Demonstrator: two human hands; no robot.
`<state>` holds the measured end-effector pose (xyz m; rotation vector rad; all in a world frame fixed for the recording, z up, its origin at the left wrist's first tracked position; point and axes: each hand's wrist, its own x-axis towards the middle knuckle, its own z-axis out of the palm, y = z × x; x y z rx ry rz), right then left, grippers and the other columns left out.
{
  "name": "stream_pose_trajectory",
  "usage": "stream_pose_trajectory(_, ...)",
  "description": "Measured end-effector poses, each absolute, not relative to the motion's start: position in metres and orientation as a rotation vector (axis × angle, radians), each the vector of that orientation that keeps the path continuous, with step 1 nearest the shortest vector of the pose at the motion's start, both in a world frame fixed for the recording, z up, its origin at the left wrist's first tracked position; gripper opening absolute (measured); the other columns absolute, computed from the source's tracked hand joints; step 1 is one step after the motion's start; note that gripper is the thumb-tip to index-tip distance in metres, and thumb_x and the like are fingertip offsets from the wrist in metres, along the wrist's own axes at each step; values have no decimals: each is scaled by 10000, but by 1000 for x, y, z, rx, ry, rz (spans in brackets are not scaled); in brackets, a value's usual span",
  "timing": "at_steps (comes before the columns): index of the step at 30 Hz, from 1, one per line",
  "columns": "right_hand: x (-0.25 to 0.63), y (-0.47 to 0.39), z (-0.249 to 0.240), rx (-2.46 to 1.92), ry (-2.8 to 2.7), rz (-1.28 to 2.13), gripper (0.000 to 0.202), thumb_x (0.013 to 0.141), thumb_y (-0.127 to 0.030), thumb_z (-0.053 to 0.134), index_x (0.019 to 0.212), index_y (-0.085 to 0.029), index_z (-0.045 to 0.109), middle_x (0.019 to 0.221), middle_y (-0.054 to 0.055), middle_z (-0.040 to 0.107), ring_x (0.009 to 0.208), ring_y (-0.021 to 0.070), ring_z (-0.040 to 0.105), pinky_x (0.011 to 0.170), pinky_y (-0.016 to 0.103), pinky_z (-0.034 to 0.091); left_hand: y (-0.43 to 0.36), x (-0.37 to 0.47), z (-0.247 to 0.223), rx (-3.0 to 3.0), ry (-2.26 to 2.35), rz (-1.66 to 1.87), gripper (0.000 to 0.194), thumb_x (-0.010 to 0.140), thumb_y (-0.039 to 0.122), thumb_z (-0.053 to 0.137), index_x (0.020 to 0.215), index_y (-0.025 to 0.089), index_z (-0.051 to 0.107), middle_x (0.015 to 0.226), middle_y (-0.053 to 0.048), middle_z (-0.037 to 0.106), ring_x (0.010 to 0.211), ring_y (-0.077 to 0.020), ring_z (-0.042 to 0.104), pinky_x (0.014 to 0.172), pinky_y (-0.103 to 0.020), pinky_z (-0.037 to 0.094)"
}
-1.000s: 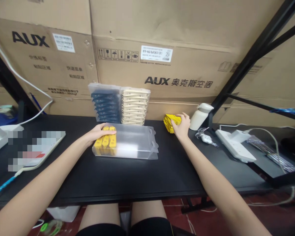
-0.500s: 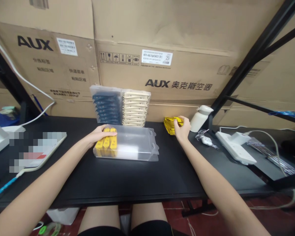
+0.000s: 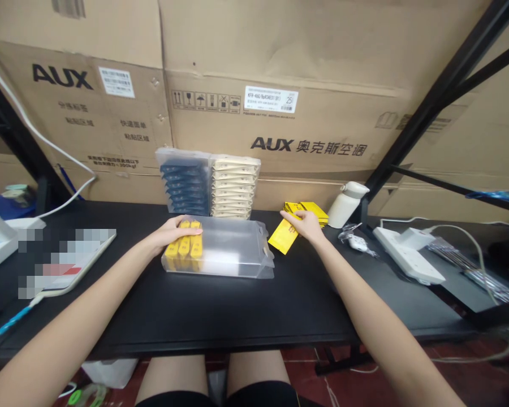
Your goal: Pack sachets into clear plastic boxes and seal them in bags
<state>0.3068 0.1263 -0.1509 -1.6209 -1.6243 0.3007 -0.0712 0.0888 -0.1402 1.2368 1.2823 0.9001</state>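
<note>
A clear plastic box [image 3: 233, 246] lies on the black table, its flapped end toward the right. Three yellow packets [image 3: 184, 249] stand side by side at its left end. My left hand [image 3: 169, 234] grips that end, fingers over the top. My right hand [image 3: 303, 222] pinches a flat yellow packet [image 3: 283, 237] just right of the box's flaps. Behind that hand, more yellow packets [image 3: 316, 211] lie in a pile. Against the cardboard stand two clear boxes, one with dark blue packets [image 3: 185, 186], the other with cream packets [image 3: 234, 186].
A white bottle [image 3: 346, 204] stands right of the pile, with a small white case [image 3: 357, 242] near it. Farther right lies a white power strip [image 3: 409, 261]. A tablet-like device [image 3: 74, 263] is at the left. Black rack posts flank the table [image 3: 220, 333].
My right hand has drawn a single yellow packet from the pile and moved slightly left and toward me. The pile now shows behind it. My left hand and the box have stayed put.
</note>
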Motion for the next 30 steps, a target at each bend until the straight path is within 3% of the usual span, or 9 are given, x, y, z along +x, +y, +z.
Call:
stream_pose_trajectory(6, 300, 121, -150, -1635, -1518, 732, 441, 718, -562, 691, 596, -157, 566, 478, -6, 532, 351, 71, 417, 312, 200, 323, 90, -71, -141, 1235, 1281, 901, 593, 485, 349, 885, 971, 173, 596, 805, -16, 704, 692, -203, 702, 676, -309, 556)
stream_pose_trajectory(10, 306, 118, -145, -1569, -1529, 1150, 360, 721, -457, 750, 855, -134, 667, 709, 73, 700, 428, 88, 562, 393, 191, 505, 92, -72, -144, 1237, 1297, 899, 610, 492, 357, 881, 1007, 188, 600, 859, -25, 715, 732, -205, 709, 677, -291, 558)
stream_pose_trajectory(13, 314, 119, -142, -1507, -1528, 1424, 398, 712, -400, 778, 976, -131, 651, 859, 113, 728, 525, 117, 651, 496, 209, 590, 93, -73, -145, 1239, 1307, 898, 608, 487, 367, 879, 1003, 198, 607, 872, -26, 720, 761, -220, 714, 682, -292, 562)
stream_pose_trajectory(19, 320, 121, -143, -1526, -1439, 1462, 351, 772, -302, 740, 1027, -116, 587, 852, 119, 723, 522, 136, 674, 521, 228, 612, 92, -73, -143, 1245, 1300, 908, 620, 471, 370, 884, 994, 178, 611, 857, -36, 722, 738, -215, 711, 681, -298, 558)
stream_pose_trajectory(24, 315, 116, -143, -1348, -1456, 1734, 438, 772, -247, 739, 1142, -147, 528, 937, 117, 719, 647, 164, 716, 637, 262, 625, 91, -73, -143, 1242, 1288, 901, 603, 488, 364, 883, 991, 178, 608, 857, -37, 722, 730, -210, 711, 676, -299, 557)
stream_pose_trajectory(30, 319, 115, -143, -1334, -1517, 1803, 489, 744, -255, 756, 1173, -140, 550, 937, 94, 719, 566, 122, 686, 588, 229, 613, 93, -73, -146, 1235, 1289, 908, 598, 492, 369, 881, 992, 189, 607, 839, -20, 718, 722, -211, 714, 680, -302, 565)
